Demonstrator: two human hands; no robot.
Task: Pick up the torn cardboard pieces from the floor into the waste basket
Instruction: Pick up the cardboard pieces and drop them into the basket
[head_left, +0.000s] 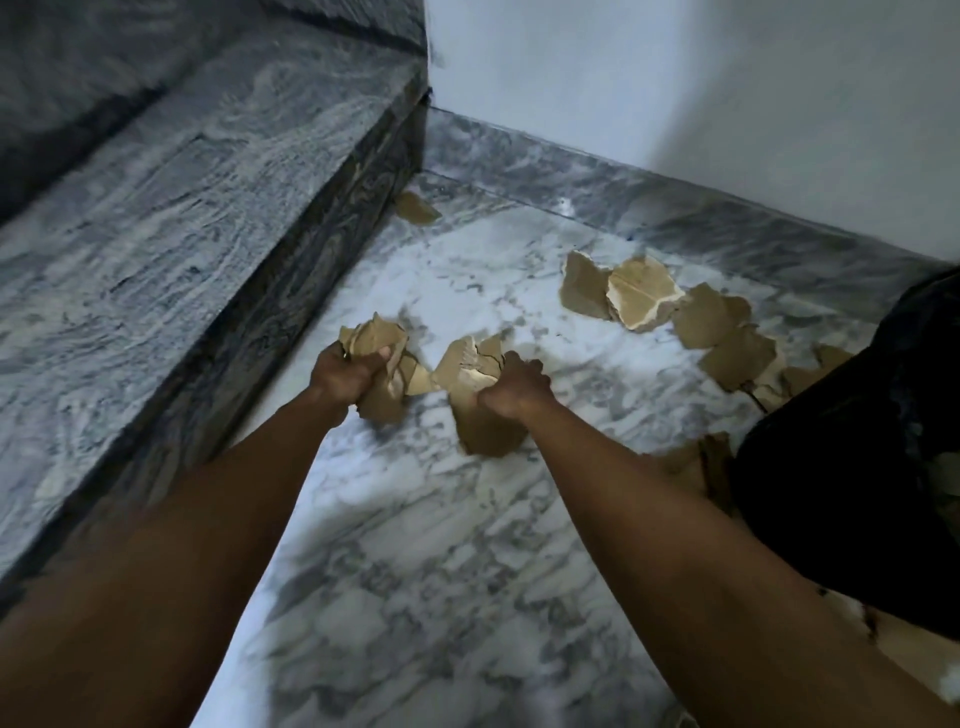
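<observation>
Reaching forward and down, both bare arms extend over a white-and-grey marble floor (431, 571). Left hand (345, 376) is closed in a fist around a crumpled bunch of torn cardboard (375, 340), brown scraps sticking out above and below the knuckles. Right hand (514, 387) is likewise clenched on a second bunch of cardboard (470, 361), with a larger brown piece hanging below the fist. The two hands sit side by side, near each other but not touching; whether the scraps between them meet cannot be told. Both bunches appear lifted just clear of the floor, though the frame is soft with motion blur and contact is hard to judge. More torn pieces lie loose on the floor to the right and farther back: a pale-edged piece (644, 296) overlapping its neighbours, then a trail of brown scraps (727, 338) running toward the right edge. One lone scrap (415, 209) rests in the far corner against the base of a dark marble step (171, 218) that rises along the left side. A white wall (675, 93) with a grey marble skirting closes the back. At right, a black bag-like mass (857, 467) fills the edge of view, partly covering some scraps; whether it is the waste basket's liner cannot be told.
</observation>
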